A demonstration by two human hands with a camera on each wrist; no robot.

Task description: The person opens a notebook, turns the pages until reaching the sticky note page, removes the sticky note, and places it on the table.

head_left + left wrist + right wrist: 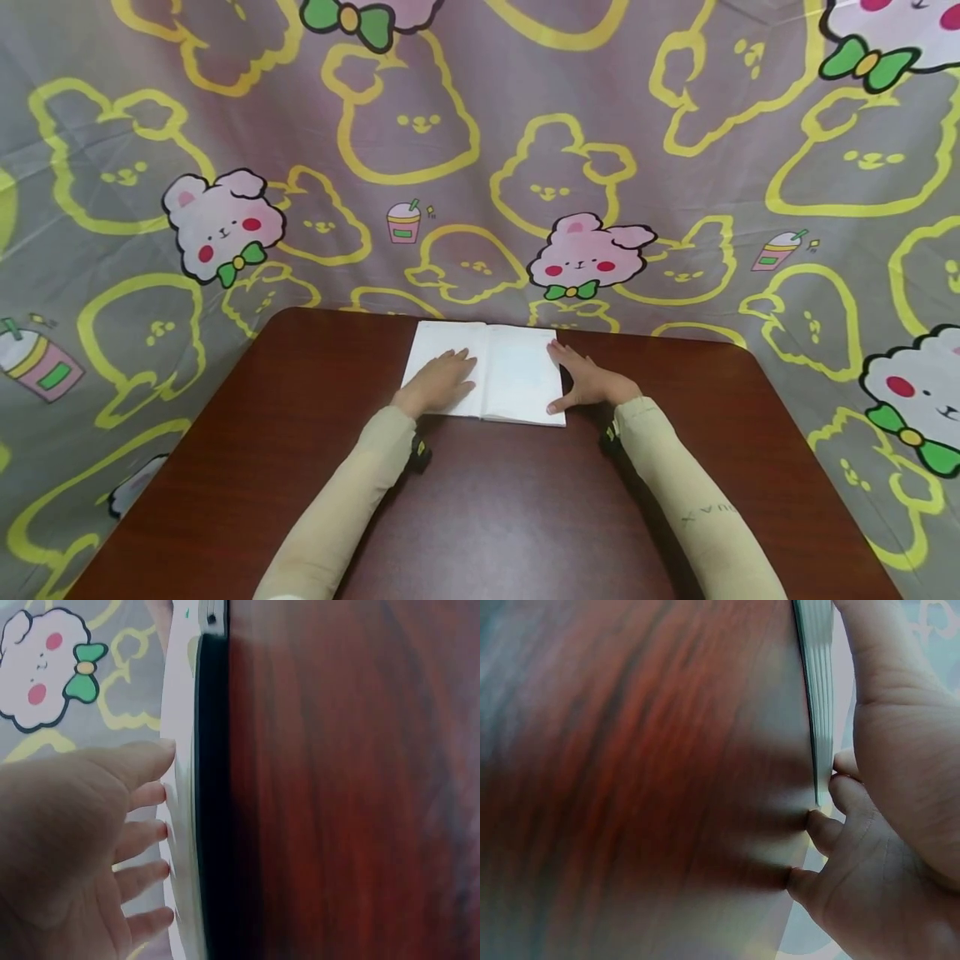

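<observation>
A book (521, 375) with blank-looking white pages lies spread flat near the table's far edge. My left hand (438, 383) rests on its left page, fingers extended; in the left wrist view the fingertips (163, 831) touch the paper along the book's near edge. At the right side is my right hand (588, 382), thumb by the lower right corner and fingers reaching over the upper right edge. The right wrist view shows some of its fingertips (799, 881) down on the tabletop beside the page stack (821, 682). Neither hand grips the book.
The brown wooden table (487, 508) stretches toward me and out to both sides. Behind it hangs a grey curtain (465, 100) with yellow outlines and pink cartoon animals. A dark wrist camera (420, 452) sits under the left cuff, another (611, 437) under the right.
</observation>
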